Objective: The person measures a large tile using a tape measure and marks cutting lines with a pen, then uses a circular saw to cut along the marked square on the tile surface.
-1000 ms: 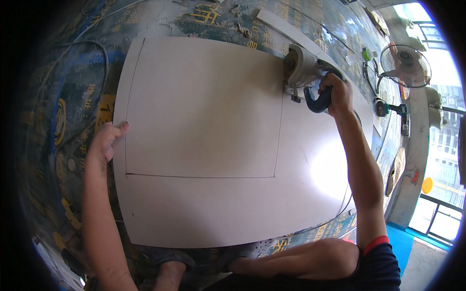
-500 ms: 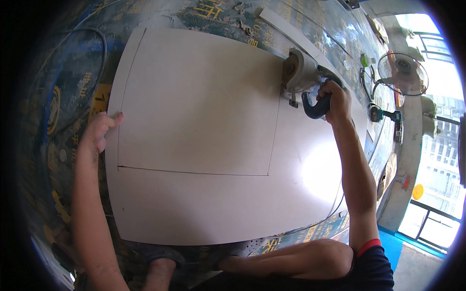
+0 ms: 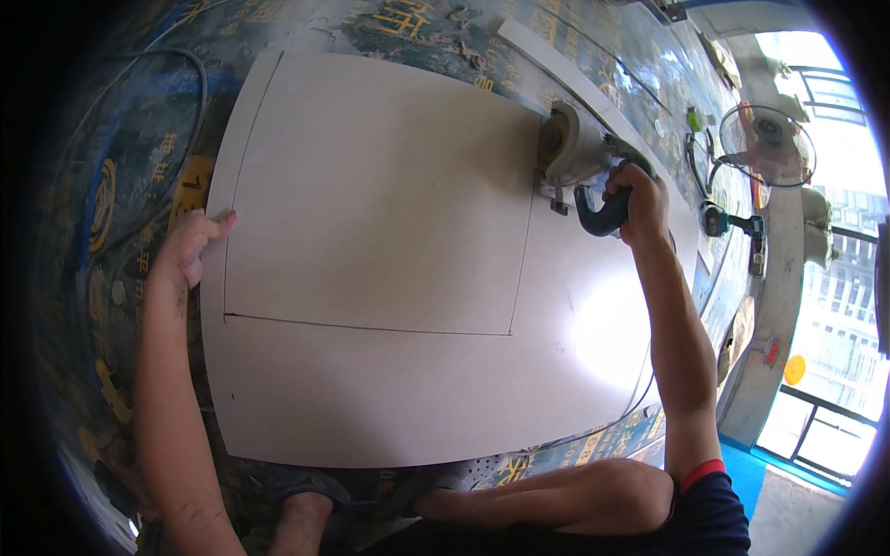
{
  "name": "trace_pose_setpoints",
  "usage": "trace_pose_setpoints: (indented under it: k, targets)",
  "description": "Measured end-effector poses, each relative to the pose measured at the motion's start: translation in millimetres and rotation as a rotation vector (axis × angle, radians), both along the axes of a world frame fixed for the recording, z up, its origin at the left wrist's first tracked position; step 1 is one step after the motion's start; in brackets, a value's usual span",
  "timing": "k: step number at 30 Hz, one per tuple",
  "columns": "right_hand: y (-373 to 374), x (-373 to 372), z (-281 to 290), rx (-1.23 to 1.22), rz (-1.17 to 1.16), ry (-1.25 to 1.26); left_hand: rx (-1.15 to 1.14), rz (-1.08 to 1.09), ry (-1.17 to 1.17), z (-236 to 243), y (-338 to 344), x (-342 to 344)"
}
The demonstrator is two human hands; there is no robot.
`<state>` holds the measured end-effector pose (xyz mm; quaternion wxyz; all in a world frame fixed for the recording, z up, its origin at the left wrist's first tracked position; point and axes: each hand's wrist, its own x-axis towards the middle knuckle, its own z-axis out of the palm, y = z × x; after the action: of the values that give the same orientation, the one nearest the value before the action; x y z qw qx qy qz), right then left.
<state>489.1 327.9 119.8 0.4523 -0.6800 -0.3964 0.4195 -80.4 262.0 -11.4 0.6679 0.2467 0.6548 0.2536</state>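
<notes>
A large white panel lies flat before me, with thin dark lines drawn on it that mark out a rectangle. My right hand is closed around the dark loop handle of a circular saw. The saw sits on the panel's far right part, its round blade guard at the upper end of the right-hand drawn line; the blade's contact with the panel is hidden. At the panel's left edge, my left hand grips the rim, thumb on top near the left drawn line and the other fingers partly hidden.
Printed dark green sheeting covers the surface under the panel. A pale strip lies beyond the saw. On the right are a fan and a teal cordless power tool. A cable curves at the left; my feet are by the near edge.
The saw and my right hand have shifted slightly nearer to me along the drawn line. My left hand keeps its hold on the panel's edge.
</notes>
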Motion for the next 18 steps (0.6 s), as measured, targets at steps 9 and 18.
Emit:
trace_pose_setpoints:
  k: [9, 18]
  targets:
    - [-4, 1, 0, -0.005, 0.011, 0.014, 0.003, 0.064, 0.137, 4, -1, 6]
    - [-7, 3, -4, -0.033, 0.011, 0.013, 0.034, 0.009, 0.052, -1, 0, 0]
